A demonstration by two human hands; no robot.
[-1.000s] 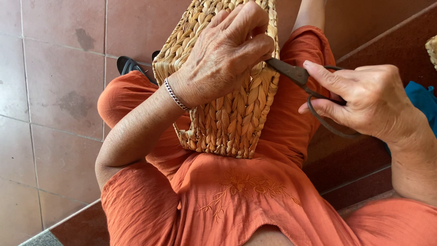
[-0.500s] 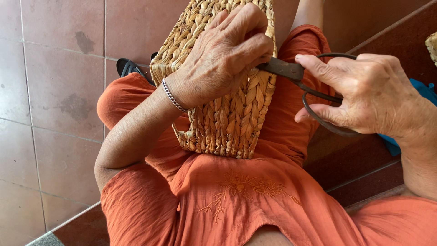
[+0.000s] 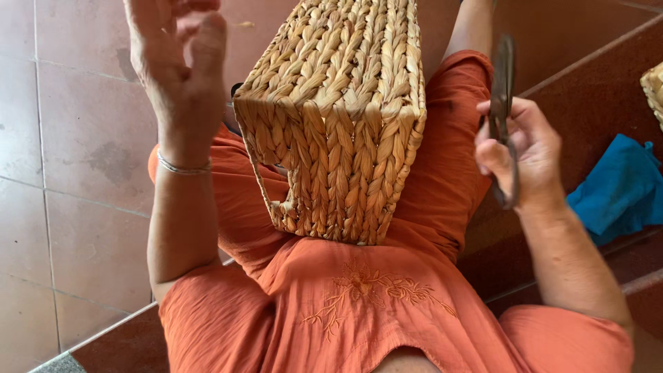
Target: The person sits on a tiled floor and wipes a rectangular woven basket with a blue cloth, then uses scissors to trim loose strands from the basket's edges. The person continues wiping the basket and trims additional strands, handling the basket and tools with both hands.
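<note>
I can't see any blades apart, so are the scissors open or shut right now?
Shut, it seems: the scissors show one narrow dark strip pointing up from the right hand, no second blade apart.

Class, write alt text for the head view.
A woven straw basket rests on the lap of a person in orange clothes, touched by neither hand. The right hand holds dark scissors upright; the left hand is raised, open.

There is one view only, from the camera on my head; it looks steeply down over my lap (image 3: 359, 304) to the tiled floor (image 3: 76, 207), close in; my left hand (image 3: 176, 65) and right hand (image 3: 518, 148) fill its sides; nothing shared.
</note>
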